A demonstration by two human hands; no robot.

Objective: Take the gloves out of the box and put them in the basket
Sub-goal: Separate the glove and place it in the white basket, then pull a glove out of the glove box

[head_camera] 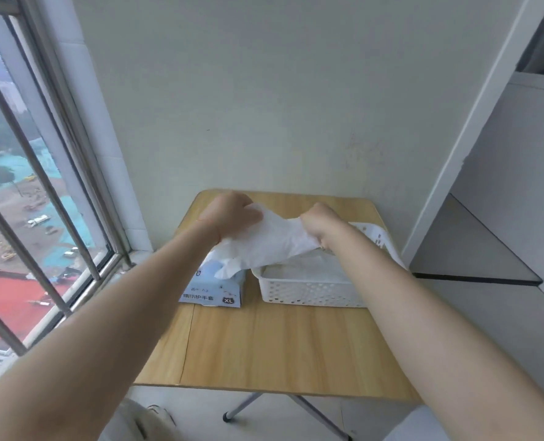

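Observation:
A white glove [265,241] is stretched in the air between both hands, above the box and the basket. My left hand [232,214] grips its left end and my right hand [320,222] grips its right end. The glove's fingers hang down over the light blue glove box [215,289], which lies on the wooden table [264,345] at the left. The white perforated basket [312,291] stands right of the box, with white gloves lying inside it.
The small folding table stands against a pale wall. A barred window [41,192] runs along the left. A white shelf unit [503,186] stands to the right, close to the basket.

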